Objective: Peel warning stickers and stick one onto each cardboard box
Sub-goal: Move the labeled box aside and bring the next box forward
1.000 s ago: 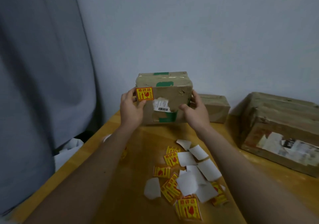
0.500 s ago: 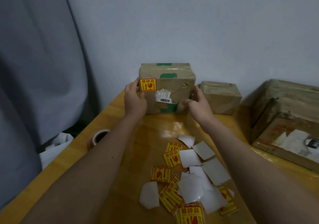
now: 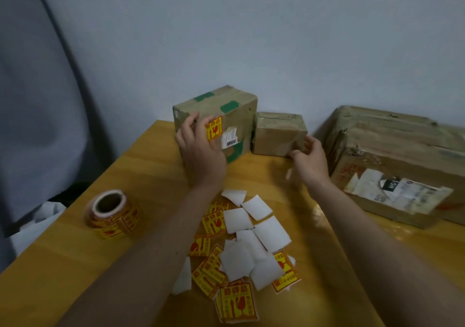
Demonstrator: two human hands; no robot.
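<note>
- Left hand (image 3: pixel 201 150) lies flat, fingers spread, against the front of the taped box (image 3: pixel 221 122), partly covering its yellow warning sticker (image 3: pixel 215 128).
- Right hand (image 3: pixel 310 156) is open, fingers loosely curled at the small box (image 3: pixel 278 134); contact is unclear.
- Loose stickers (image 3: pixel 236 301) and white backings (image 3: pixel 256 233) litter the table (image 3: pixel 75 263), sticker roll (image 3: pixel 112 213) on the left.
- Large box (image 3: pixel 402 165) sits to the right.

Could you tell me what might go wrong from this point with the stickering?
The right hand reaches for the small box, which shows no sticker; grabbed one-handed at its corner, it could slip or twist.

The left hand partly covers the yellow sticker on the green-taped box, so a lifted edge could go unnoticed.

Loose stickers lie mixed with white backing papers; a forearm sweeping over them could scatter the pile.
</note>
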